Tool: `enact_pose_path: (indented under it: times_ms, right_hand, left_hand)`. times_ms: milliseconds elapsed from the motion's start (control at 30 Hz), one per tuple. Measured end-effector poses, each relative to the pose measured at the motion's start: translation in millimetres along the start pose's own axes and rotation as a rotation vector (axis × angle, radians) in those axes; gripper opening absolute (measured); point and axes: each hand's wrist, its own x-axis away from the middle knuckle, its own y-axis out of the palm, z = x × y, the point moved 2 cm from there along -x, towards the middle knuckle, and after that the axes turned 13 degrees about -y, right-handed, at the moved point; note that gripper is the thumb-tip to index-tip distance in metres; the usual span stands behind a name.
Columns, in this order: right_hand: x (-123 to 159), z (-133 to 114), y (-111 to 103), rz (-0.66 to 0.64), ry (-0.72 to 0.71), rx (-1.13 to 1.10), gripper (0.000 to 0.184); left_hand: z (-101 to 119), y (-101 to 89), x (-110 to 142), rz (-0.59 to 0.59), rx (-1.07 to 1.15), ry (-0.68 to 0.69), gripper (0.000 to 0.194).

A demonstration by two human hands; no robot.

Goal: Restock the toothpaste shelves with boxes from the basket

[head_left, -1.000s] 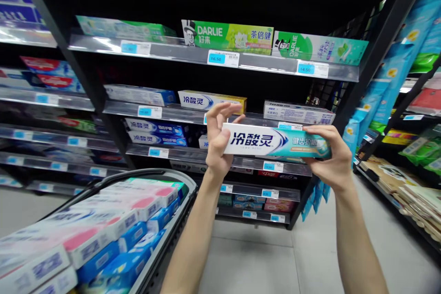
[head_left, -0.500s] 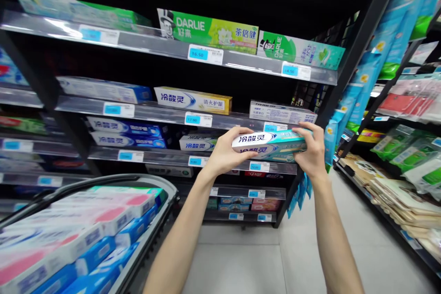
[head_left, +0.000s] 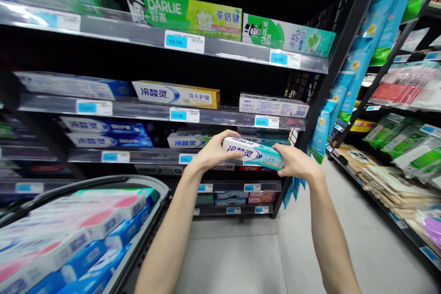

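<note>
I hold a white and teal toothpaste box lengthwise between both hands. My left hand wraps its left end, and my right hand grips its right end. The box sits level with the front edge of the third shelf, just in front of similar teal boxes lying there. Another white and teal box rests on the same shelf to the left.
A grey cart basket at lower left holds several pink and blue toothpaste boxes. Black shelves carry green Darlie boxes on top and a yellow-ended box below. An aisle of grey floor runs right, past racks of packaged goods.
Both hands carried the toothpaste box down and forward, from chest height in the open toward the third shelf's edge. My left hand closed round the box end. The view shifted rightward.
</note>
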Motion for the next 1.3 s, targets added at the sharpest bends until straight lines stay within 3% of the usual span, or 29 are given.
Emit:
enact_pose_path:
  times_ms: [200,467,667,833,933,1133,1300]
  right_hand:
    - [-14,15,10,0.209,0.042,0.304,0.059]
    - [-27,11,21,0.369,0.167,0.423,0.054]
    - [-28,17,24,0.416,0.201,0.335,0.049]
    - [-33,9,29,0.349,0.127,0.277,0.046]
    - [-39,5,37,0.317,0.121,0.269,0.046]
    - [-45,3,47,0.368,0.161,0.294,0.048]
    - [-47,3,46,0.4,0.177,0.313,0.049]
  left_hand:
    - [-26,9.4,-24,0.277,0.184,0.042,0.061]
    - [-49,30.4,-43,0.412,0.36,0.035,0.057]
    - [-47,49.1,-39,0.625,0.177,0.061,0.05]
    - [-54,60.2,-38,0.768,-0.021,0.125,0.033]
    - [-60,63.6,-40,0.742,-0.089,0.144,0.04]
    - [-65,71.6,-44,0.566,-0.191,0.145,0.056]
    - [-62,77.9,-43,0.58,-0.227,0.214,0.063]
